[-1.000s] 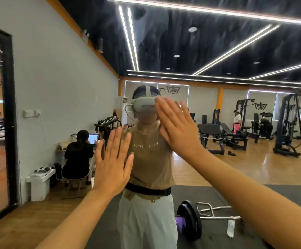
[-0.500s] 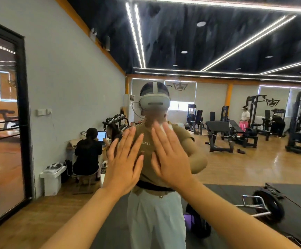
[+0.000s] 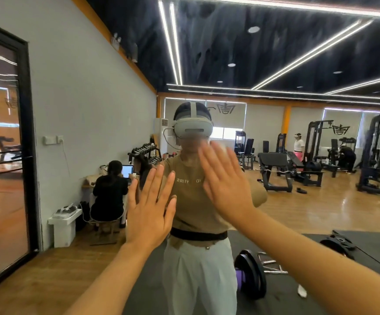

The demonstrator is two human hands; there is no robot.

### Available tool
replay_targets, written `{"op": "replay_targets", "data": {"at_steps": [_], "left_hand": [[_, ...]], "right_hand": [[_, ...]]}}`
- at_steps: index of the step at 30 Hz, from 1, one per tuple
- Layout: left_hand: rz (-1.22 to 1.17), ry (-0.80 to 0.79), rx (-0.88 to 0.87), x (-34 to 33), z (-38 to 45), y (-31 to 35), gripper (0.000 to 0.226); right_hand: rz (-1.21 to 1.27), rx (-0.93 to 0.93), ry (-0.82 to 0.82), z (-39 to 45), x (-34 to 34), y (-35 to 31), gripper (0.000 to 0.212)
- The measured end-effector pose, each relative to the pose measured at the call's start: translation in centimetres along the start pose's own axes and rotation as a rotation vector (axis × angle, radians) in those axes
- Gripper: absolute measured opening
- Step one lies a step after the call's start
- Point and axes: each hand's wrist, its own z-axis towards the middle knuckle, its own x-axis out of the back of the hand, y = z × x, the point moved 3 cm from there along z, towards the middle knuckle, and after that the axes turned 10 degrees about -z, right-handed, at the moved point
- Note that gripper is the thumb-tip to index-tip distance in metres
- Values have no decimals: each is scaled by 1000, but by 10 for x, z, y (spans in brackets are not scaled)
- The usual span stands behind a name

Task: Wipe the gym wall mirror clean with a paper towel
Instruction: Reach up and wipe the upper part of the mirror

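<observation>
Weight plate [image 3: 250, 273] on floor mat [image 3: 377, 246]

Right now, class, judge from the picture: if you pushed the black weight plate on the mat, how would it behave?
The black weight plate looks thick and solid, so probably heavy and stiff. It stands on its round edge, so it may roll, though the metal bar it seems mounted on would likely limit that.
</observation>
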Motion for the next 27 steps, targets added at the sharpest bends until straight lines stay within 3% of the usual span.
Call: {"op": "replay_targets", "data": {"at_steps": [6,11,18,21,27], "left_hand": [[-7,56,-30,-4,-1,-2,54],[-42,5,-67,-1,-5,-8,54],[-209,-71,7,12,-32,3,65],[-269,-117,151,6,-75,11,67],[-302,-258,307,-9,-133,24,67]], "right_hand": [[227,-459,93,78,6,9,56],[285,-310,29,-11,2,-53,65],[324,-162,-248,-160,-2,-112,77],[334,-113,-357,-190,-3,-119,85],[479,-113,-348,-198,1,-107,97]]}}
